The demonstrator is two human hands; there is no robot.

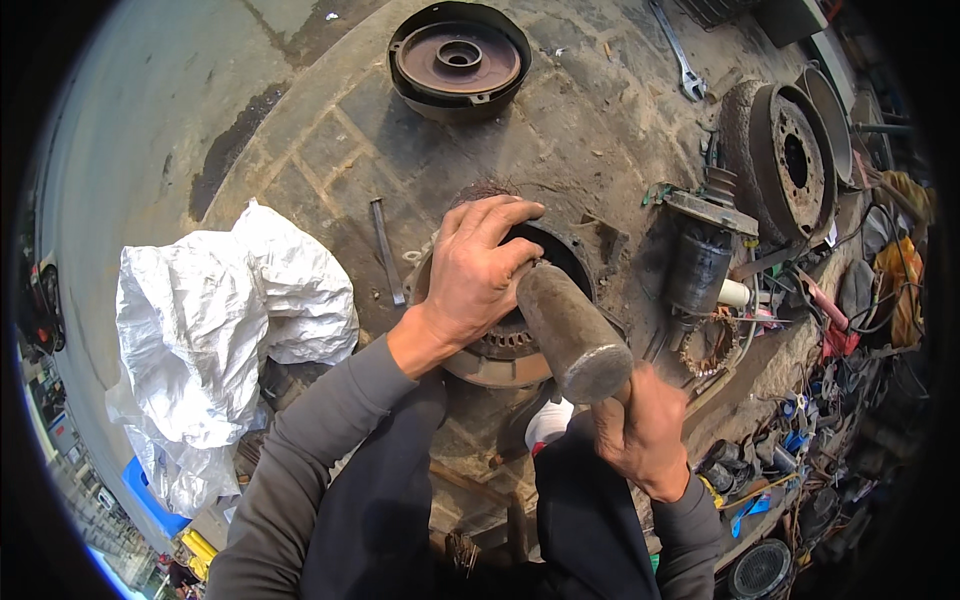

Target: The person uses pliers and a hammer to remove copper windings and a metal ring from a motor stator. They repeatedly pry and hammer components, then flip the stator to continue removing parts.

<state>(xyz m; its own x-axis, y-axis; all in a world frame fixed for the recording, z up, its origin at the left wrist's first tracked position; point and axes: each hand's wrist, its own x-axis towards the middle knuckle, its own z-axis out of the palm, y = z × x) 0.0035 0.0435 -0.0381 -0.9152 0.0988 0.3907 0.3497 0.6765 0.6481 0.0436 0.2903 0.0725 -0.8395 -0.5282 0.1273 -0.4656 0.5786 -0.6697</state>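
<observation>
My right hand is wrapped round the handle of a heavy hammer. Its big worn steel head hangs over a round metal motor housing on the ground between my legs. At the housing's upper rim is my left hand, its fingers bent and thumb toward them. Whatever they grip is hidden behind the hand and the hammer head. A tangle of thin reddish wire shows just past my left knuckles. Left of the housing lies a flat steel chisel.
A round motor cover sits at the far side. White sacking is heaped on the left. To the right stand a small motor and a rusty wheel drum. An adjustable wrench lies far right, above piled scrap.
</observation>
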